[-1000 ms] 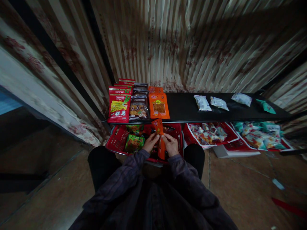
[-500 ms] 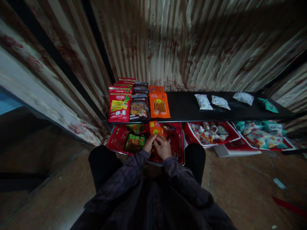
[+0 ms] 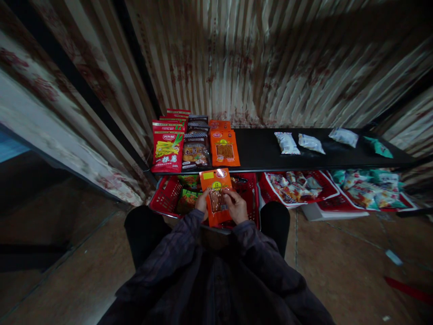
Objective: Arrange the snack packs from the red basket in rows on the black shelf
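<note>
An orange snack packet (image 3: pixel 216 183) with a clear window faces up between my hands, over a red plastic basket (image 3: pixel 165 192). My left hand (image 3: pixel 202 203) grips its left edge. My right hand (image 3: pixel 236 206) is closed on the right side, with fingers over the front of the packet. Green snack packets (image 3: pixel 188 201) lie in the basket to the left of the held one. On the black shelf (image 3: pixel 257 151) just beyond stand matching orange packets (image 3: pixel 224 148), with dark potato-slice packets (image 3: pixel 196 151) and red snack packets (image 3: pixel 168 151) to their left.
White packets (image 3: pixel 287 143) and a teal packet (image 3: pixel 379 147) lie along the shelf's right part. Below them are more red baskets (image 3: pixel 333 193) filled with small packets. My knees (image 3: pixel 275 230) flank the near basket. A striped curtain (image 3: pixel 237 67) hangs behind.
The orange packet has come up and is turned so its whole front shows. My hands, close together before, have moved apart to its two sides.
</note>
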Available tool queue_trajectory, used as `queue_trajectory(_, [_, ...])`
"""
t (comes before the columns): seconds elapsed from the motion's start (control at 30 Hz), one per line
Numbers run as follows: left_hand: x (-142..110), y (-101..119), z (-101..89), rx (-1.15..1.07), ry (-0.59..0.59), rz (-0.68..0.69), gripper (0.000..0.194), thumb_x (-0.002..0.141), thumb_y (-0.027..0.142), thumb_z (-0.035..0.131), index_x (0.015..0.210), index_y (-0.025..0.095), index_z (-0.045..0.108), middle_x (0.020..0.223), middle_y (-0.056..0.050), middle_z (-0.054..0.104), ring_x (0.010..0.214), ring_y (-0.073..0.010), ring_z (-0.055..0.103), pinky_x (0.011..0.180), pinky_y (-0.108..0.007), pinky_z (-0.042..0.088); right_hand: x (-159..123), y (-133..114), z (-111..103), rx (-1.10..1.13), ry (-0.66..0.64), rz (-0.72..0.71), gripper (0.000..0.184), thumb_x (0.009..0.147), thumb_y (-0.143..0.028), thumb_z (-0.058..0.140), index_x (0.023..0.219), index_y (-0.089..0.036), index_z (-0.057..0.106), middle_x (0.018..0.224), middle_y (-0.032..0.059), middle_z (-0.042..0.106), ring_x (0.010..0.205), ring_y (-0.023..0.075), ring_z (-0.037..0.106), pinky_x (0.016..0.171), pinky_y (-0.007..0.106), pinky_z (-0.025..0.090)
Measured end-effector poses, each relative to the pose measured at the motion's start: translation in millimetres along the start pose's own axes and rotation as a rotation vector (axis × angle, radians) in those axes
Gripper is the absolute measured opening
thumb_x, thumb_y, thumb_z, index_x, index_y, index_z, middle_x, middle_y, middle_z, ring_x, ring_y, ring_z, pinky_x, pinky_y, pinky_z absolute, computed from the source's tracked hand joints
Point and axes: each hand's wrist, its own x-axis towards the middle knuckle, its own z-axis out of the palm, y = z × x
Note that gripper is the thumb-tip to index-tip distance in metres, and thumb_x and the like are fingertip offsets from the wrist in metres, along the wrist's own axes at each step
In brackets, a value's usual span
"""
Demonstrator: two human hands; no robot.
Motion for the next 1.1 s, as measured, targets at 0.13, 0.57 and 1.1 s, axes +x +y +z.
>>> queue_trajectory(0.13, [0,14,-0.1,-0.019,-0.072,-0.097,0.048,0.083,0.046,0.063,0.115,0.011,0.064,0.094,-0.013,0.076,0.09,-0.0289,0.073,0.081,-0.043,0.059,12,10,-17,-0.001,0.172,0.063,0.03,0.073,-0.045,0.069,0.093,-0.024,0.076,0.101,0.005,0.075,0.096,0.0214,0.066,0.095,0.036,0.049])
queue_trajectory(0.57, [-3,29,6.8,-0.047,-0.071,-0.213,0.04,0.095,0.036,0.05,0.121,0.009,0.063,0.088,-0.013,0.076,0.079,-0.0262,0.074,0.079,-0.042,0.06,16,33,-23,0.456,0.052,0.537,0.047,0.049,-0.047,0.087,0.085,-0.02,0.075,0.074,0.0016,0.076,0.072,0.0219,0.07,0.071,0.036,0.056])
queue_trajectory(1.1, [5,20,-8.2,-0.019,-0.282,-0.129,0.034,0.085,0.021,0.064,0.118,0.012,0.066,0.111,-0.013,0.074,0.106,-0.0279,0.069,0.1,-0.043,0.051,26,28,-23,0.612,0.321,0.592,0.031,0.047,-0.027,0.087,0.075,-0.019,0.074,0.067,-0.0009,0.075,0.059,0.0148,0.067,0.058,0.026,0.056])
